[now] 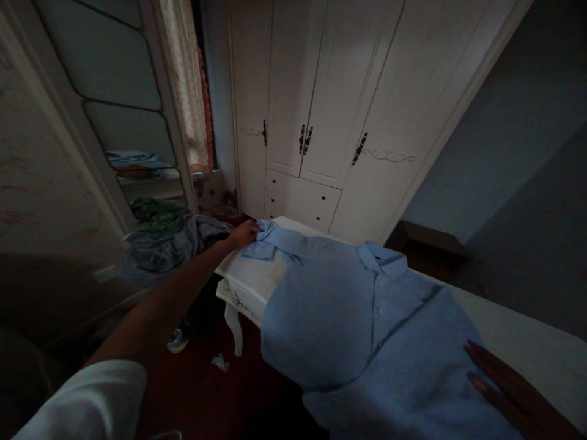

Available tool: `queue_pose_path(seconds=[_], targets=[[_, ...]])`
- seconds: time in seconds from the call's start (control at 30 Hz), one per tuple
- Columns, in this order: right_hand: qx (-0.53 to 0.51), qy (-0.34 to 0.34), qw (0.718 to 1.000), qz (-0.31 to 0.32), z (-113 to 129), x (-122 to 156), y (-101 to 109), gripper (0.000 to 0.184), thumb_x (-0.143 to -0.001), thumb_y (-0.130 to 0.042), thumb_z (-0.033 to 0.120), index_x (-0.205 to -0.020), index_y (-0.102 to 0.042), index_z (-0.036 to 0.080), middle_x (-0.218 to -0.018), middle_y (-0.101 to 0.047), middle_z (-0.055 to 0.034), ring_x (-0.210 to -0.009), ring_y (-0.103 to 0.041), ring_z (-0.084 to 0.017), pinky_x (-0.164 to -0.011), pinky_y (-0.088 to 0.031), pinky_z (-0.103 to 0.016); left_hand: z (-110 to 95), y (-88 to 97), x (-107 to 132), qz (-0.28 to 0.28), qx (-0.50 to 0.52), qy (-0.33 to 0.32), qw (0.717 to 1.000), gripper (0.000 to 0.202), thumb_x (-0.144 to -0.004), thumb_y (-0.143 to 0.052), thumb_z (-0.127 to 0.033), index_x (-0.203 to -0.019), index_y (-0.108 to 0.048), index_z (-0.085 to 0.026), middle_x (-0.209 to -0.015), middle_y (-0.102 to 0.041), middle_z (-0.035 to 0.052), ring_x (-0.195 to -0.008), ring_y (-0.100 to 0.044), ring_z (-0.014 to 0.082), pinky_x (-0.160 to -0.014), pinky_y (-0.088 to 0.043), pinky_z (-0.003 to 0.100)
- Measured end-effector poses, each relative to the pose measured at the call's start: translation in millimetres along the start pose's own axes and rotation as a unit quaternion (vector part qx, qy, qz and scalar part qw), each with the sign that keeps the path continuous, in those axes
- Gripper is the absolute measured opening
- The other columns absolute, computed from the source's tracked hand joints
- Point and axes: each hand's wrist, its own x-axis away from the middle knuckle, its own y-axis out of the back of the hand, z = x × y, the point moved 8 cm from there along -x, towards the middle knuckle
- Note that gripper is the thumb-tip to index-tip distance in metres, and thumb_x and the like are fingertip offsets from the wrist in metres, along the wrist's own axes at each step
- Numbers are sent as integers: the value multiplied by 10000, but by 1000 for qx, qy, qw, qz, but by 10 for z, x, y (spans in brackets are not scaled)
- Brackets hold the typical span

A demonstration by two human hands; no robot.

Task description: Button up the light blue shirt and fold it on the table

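Observation:
A light blue button-up shirt lies spread over a white table, collar toward the far side and lower part hanging over the near edge. Out at the table's left end, my left hand is closed on the shirt's sleeve, close to the cuff. My right hand rests at the right side of the shirt front, fingers stretched out and lying flat on the cloth. The shirt's other sleeve cannot be made out.
Grey and green clothes are heaped left of the table. A white wardrobe stands behind it, with a brown wooden box-like piece at the right. On the red floor lie a shoe and a crumpled clear wrapper.

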Motion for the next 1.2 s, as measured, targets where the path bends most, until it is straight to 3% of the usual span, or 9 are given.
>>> queue_pose_path(seconds=[0.23, 0.43, 0.53, 0.6, 0.73, 0.8, 0.9, 1.07, 1.2], targets=[[-7, -8, 1000, 25, -4, -2, -43, 683, -817, -421, 660, -1372, -513, 274, -1466, -451, -64, -1337, -424, -320, -1104, -350, -504, -215, 137, -39, -130, 163, 103, 973, 138, -683, -529, -300, -612, -548, -184, -563, -531, 17, -613, -576, 178, -616, -529, 322], [0, 0, 1000, 12, -3, 0, -48, 675, -825, -400, 663, -1367, -511, 277, -1459, -465, -53, -1331, -438, -319, -1093, -374, -510, -962, 149, -188, -166, 249, 68, 952, 168, -771, -479, -320, -695, -539, -183, -669, -595, 36, -685, -628, 175, -680, -552, 337], [7, -9, 1000, 15, 32, 10, -41, 675, -824, -424, 656, -1368, -510, 266, -1464, -458, -57, -1334, -436, -320, -1096, -377, -512, -1589, -3, -89, -168, 228, -22, 959, 154, -777, -551, -315, -714, -591, -181, -902, -674, 50, -927, -638, 186, -891, -507, 343], [14, -17, 999, 23, 78, 19, -32, 668, -838, -434, 637, -1387, -486, 260, -1483, -431, -53, -1352, -413, -306, -1113, -360, -502, -2213, -220, 139, -145, 88, -202, 965, 146, -804, -543, -278, -758, -631, -172, -1109, -669, 91, -1103, -593, 210, -1004, -437, 378], [16, -30, 998, 44, 189, 26, -6, 705, -839, -429, 654, -1414, -449, 247, -1518, -371, -51, -1385, -366, -290, -1152, -289, -496, -2875, -1212, 846, 120, -124, -418, 892, 187, -868, -518, -258, -812, -679, -180, -1259, -626, 112, -1064, -630, 223, -891, -503, 353], [17, -45, 997, 57, 216, 13, 7, 730, -833, -413, 675, -1413, -451, 233, -1524, -357, -59, -1394, -350, -288, -1163, -260, -496, -2929, -1596, 1248, 232, -160, -479, 831, 149, -842, -573, -237, -772, -697, -194, -1162, -679, 103, -1010, -657, 230, -844, -520, 328], [12, -58, 995, 81, 261, -40, 31, 754, -806, -427, 701, -1384, -489, 222, -1518, -368, -75, -1390, -356, -296, -1166, -269, -484, -2879, -1789, 1561, 281, -141, -481, 818, 91, -806, -642, -247, -755, -713, -220, -1077, -713, 56, -992, -670, 222, -832, -526, 293], [0, -100, 993, 61, 587, -256, 192, 772, -772, -455, 729, -1294, -568, 171, -1429, -496, -137, -1325, -454, -335, -1151, -303, -522, -2663, -1523, 1470, 219, -88, -372, 898, 235, -917, -503, -320, -941, -712, -215, -1215, -656, 73, -1135, -599, 205, -997, -457, 347], [-68, -38, 997, -11, 1426, -594, 301, 573, -871, -438, 637, -1246, -577, 226, -1369, -559, -115, -1270, -517, -318, -1087, -391, -539, -2249, -1163, 1178, 84, -97, -225, 966, 258, -911, -480, -323, -1046, -675, -222, -1171, -659, 86, -1117, -587, 229, -994, -459, 395]])
